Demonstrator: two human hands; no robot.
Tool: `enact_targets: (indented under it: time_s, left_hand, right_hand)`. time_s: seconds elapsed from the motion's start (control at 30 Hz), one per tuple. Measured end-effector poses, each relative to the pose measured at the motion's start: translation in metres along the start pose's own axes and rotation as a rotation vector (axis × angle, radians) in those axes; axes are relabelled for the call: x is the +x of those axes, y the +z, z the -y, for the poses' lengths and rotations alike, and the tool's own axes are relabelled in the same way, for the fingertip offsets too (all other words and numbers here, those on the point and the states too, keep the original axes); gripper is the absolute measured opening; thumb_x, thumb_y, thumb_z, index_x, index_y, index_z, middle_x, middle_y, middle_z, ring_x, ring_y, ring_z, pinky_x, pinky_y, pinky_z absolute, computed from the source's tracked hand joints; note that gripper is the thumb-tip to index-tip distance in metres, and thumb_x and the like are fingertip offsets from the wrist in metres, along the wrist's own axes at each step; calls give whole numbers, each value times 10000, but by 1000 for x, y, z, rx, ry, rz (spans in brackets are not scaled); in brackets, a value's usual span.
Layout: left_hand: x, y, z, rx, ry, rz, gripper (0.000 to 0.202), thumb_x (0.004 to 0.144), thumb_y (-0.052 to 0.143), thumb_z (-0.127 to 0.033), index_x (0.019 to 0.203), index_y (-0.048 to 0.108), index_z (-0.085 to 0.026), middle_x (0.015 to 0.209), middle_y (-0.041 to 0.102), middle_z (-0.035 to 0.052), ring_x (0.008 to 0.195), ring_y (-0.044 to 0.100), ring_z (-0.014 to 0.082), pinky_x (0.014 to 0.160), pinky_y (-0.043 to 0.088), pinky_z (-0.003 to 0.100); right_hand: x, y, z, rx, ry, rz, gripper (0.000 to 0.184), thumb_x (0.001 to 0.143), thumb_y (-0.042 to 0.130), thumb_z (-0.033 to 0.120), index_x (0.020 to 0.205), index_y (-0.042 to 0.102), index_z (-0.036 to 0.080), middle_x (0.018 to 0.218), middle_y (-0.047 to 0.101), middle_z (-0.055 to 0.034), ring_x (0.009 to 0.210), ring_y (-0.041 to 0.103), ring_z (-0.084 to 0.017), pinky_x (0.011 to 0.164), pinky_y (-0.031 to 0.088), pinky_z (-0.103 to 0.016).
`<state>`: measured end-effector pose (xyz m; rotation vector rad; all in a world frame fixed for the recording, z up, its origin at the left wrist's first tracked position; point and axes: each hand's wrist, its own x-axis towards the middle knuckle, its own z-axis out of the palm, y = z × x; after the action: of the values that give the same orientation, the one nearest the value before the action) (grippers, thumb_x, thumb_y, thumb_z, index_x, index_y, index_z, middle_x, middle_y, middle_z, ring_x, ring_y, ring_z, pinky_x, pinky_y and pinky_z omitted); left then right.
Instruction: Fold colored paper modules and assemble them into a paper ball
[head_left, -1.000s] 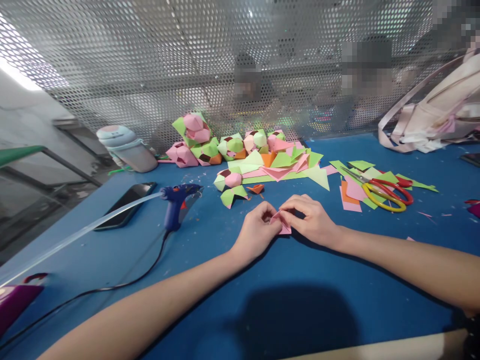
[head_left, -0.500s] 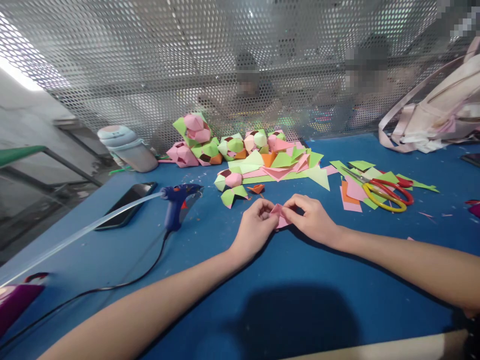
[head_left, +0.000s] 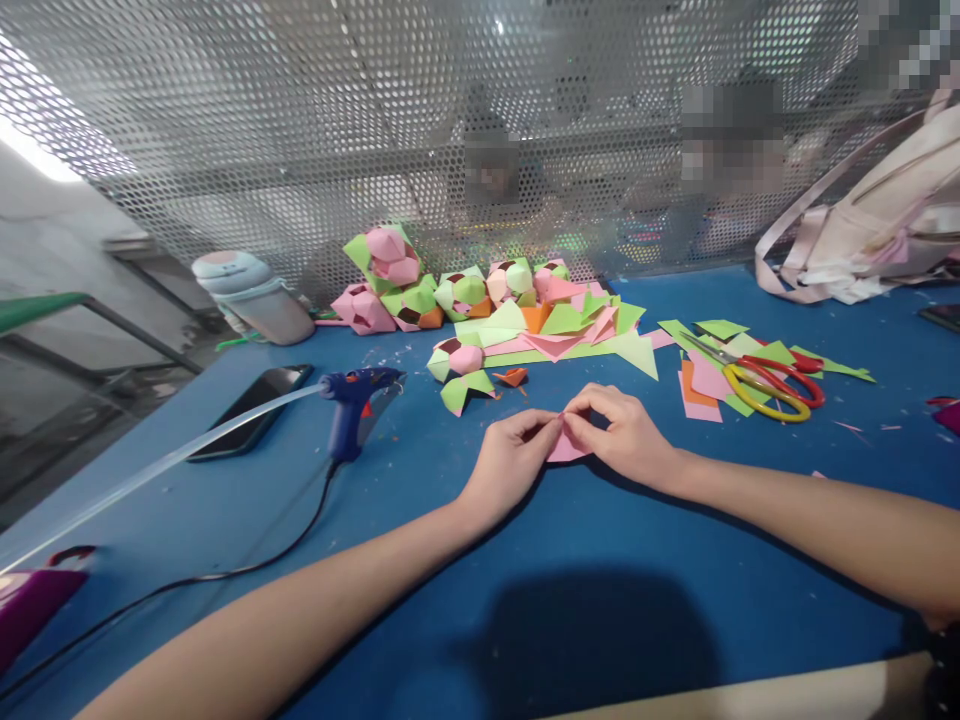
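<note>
A small pink paper piece (head_left: 564, 448) lies on the blue table (head_left: 585, 600) between my two hands. My left hand (head_left: 511, 460) pinches its left edge with curled fingers. My right hand (head_left: 624, 437) pinches its top right, fingertips meeting those of the left. Most of the paper is hidden under the fingers. Just beyond the hands lie a small orange folded piece (head_left: 512, 377) and a green and pink folded piece (head_left: 465, 390).
A heap of folded pink, green and orange paper shapes (head_left: 487, 300) sits at the back. Scissors (head_left: 772, 385) lie on paper scraps at right. A blue glue gun (head_left: 352, 400), its cord, a phone (head_left: 251, 410) and a bottle (head_left: 255, 297) lie left. A bag (head_left: 877, 230) stands far right.
The hands have kept working the pink paper; it now lies flatter and lower between the fingers. The arms have hardly moved.
</note>
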<state>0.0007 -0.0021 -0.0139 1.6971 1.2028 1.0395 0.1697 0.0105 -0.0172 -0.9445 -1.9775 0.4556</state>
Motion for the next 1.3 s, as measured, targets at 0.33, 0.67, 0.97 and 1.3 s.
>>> enact_targets:
  time_s: [0.33,0.67,0.97,1.3]
  left_hand:
    - [-1,-1,2,13,24,15,195,826,577,-276,813,733,-160,788,706,21,737,599,145,684,455,217]
    - [2,-2,2,-76,-47,-103,194,802,607,-302,856,716,-151,831,712,36,750,604,144,696,456,232]
    - [5,0,13,-101,-43,-95,103,750,640,-245,745,586,-157,665,581,-30,602,506,93,565,392,200]
    - [6,-1,13,-29,-47,-78,85,753,608,-216,785,656,-155,733,641,2,689,555,119,645,424,221]
  right_hand:
    - [-1,1,-5,30,-52,16,129,867,531,113,797,604,192,761,614,11,740,559,-129,755,371,-294]
    - [1,2,-3,0,77,34,62,866,557,210,856,609,178,794,624,-14,728,557,-142,716,408,-287]
    - [-1,6,-6,-120,-34,41,97,847,573,160,756,596,183,710,604,13,689,535,-124,720,367,-269]
    - [-1,5,-7,-81,38,78,199,876,597,228,697,677,192,693,694,13,650,577,-120,708,376,-275]
